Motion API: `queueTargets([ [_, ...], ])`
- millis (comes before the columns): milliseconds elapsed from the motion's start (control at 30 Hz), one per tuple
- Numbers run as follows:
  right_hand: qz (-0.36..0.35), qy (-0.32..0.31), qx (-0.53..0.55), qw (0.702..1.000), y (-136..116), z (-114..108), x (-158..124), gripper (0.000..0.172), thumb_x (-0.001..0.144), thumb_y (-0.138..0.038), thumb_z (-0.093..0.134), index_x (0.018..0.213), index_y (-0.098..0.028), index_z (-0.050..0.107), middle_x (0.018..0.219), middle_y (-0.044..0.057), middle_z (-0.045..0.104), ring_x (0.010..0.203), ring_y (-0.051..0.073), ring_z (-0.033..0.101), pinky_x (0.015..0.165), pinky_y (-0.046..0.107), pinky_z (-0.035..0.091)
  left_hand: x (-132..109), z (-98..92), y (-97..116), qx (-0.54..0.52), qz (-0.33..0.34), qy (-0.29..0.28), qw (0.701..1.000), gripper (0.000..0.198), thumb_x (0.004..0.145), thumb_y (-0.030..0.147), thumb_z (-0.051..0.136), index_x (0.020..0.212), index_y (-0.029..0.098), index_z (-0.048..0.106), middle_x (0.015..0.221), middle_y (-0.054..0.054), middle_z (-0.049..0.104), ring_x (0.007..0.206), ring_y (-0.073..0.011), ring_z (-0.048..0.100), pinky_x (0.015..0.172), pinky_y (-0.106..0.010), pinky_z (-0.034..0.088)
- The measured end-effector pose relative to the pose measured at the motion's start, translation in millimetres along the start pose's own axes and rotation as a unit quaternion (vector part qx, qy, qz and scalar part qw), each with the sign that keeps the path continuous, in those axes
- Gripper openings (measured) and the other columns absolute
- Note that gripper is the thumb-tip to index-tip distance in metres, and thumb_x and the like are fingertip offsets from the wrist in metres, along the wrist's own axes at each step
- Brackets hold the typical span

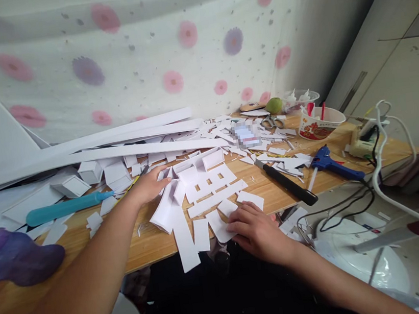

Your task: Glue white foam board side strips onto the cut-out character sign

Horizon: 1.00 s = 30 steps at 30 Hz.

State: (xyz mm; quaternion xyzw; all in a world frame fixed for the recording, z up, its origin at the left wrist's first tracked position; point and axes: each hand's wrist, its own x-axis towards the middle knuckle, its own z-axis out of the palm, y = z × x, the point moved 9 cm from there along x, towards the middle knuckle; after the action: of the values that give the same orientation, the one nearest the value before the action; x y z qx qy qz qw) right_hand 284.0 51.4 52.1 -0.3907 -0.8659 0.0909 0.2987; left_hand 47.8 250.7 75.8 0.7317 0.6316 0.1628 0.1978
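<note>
White card assembly and two bare hands at a wooden table

From the head camera I observe, left to right: a glossy purple object (pixel 18 257) at the near edge of the wooden table (pixel 148 247), then a teal bottle (pixel 64 209) with a narrow tip, lying on its side. My left hand (pixel 154 184) touches the left end of the white card assembly (pixel 186 173), thumb uppermost; I cannot tell whether it grips. The assembly stands at mid-table, its upright walls beside a flat panel (pixel 216 181) with square cut-outs. Nearer the front edge lies a loose white piece (pixel 218 226); my right hand (pixel 256 230) rests its bent fingers on that piece's right side, the thumb hidden, so I cannot tell whether it is pinched. Farther right are a black-handled cutter (pixel 290 183), a paper bowl (pixel 317 130) holding red utensils and, nearer than the bowl, a blue glue gun (pixel 334 165).
</note>
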Motion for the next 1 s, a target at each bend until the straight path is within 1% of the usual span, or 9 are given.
queueTargets([
  [167,0.005,0.01,0.001,1.0,1.9,-5.4,0.1,0.015,0.086,-0.015,0.061,0.099,-0.022,0.065,0.101,0.005,0.066,0.092,0.023,0.055,0.092,0.045,0.042,-0.6,2.4,4.7,-0.019,0.014,0.01,1.0,0.06,0.075,0.043,0.06,0.132,0.025,0.054,0.133,-0.006,0.061,0.118,-0.0268,0.059,0.091,-0.032,0.05],
  [267,0.016,0.019,-0.005,1.0,8.0,-8.6,1.1,0.018,0.083,-0.012,0.062,0.099,-0.021,0.065,0.1,0.006,0.066,0.092,0.023,0.056,0.093,0.046,0.042,-2.2,4.3,7.9,-0.032,0.015,0.013,0.999,0.056,0.075,0.042,0.059,0.129,0.027,0.056,0.131,-0.004,0.062,0.112,-0.0252,0.063,0.088,-0.031,0.051],
  [333,0.028,0.028,-0.005,0.999,13.4,-10.4,1.6,0.021,0.08,-0.01,0.063,0.098,-0.021,0.065,0.099,0.007,0.066,0.092,0.024,0.056,0.092,0.046,0.043,-4.2,4.6,8.6,-0.037,0.012,0.017,0.999,0.053,0.075,0.043,0.058,0.126,0.028,0.059,0.13,-0.004,0.063,0.11,-0.0252,0.064,0.089,-0.033,0.051],
  [433,0.037,0.032,0.001,0.999,18.9,-10.2,2.5,0.027,0.077,-0.008,0.063,0.101,-0.022,0.065,0.1,0.006,0.065,0.094,0.024,0.056,0.091,0.046,0.044,-8.5,3.1,6.4,-0.037,0.006,0.027,0.999,0.049,0.075,0.045,0.058,0.12,0.025,0.062,0.129,-0.006,0.064,0.112,-0.0273,0.062,0.094,-0.036,0.048],
  [600,0.042,0.041,0.017,0.998,21.5,-9.3,5.2,0.031,0.076,-0.008,0.063,0.103,-0.022,0.064,0.103,0.006,0.065,0.097,0.025,0.055,0.096,0.049,0.042,-16.3,2.0,0.9,-0.051,0.012,0.036,0.998,0.052,0.075,0.051,0.056,0.118,0.024,0.062,0.129,-0.006,0.063,0.115,-0.0284,0.06,0.098,-0.038,0.045],
  [733,0.049,0.028,0.023,0.998,20.5,-6.3,8.5,0.031,0.076,-0.009,0.063,0.103,-0.023,0.064,0.101,0.006,0.064,0.095,0.024,0.055,0.096,0.049,0.042,-19.4,3.3,-2.3,-0.068,0.016,0.04,0.997,0.052,0.075,0.051,0.057,0.119,0.025,0.062,0.128,-0.006,0.064,0.114,-0.0279,0.06,0.098,-0.038,0.046],
  [900,0.041,0.009,0.022,0.999,16.7,-4.2,9.2,0.027,0.079,-0.011,0.064,0.103,-0.024,0.063,0.101,0.005,0.064,0.096,0.024,0.057,0.101,0.053,0.038,-17.9,4.4,-5.7,-0.087,0.016,0.054,0.995,0.049,0.074,0.052,0.059,0.115,0.025,0.064,0.121,-0.006,0.068,0.105,-0.0276,0.064,0.092,-0.038,0.049],
  [1000,0.032,0.012,0.02,0.999,19.4,-8.2,6.5,0.024,0.083,-0.015,0.063,0.105,-0.024,0.061,0.105,0.006,0.063,0.1,0.025,0.058,0.103,0.055,0.035,-19.6,-1.1,-9.2,-0.106,0.021,0.071,0.992,0.048,0.076,0.054,0.056,0.114,0.025,0.064,0.12,-0.005,0.068,0.101,-0.0251,0.066,0.088,-0.036,0.052],
])
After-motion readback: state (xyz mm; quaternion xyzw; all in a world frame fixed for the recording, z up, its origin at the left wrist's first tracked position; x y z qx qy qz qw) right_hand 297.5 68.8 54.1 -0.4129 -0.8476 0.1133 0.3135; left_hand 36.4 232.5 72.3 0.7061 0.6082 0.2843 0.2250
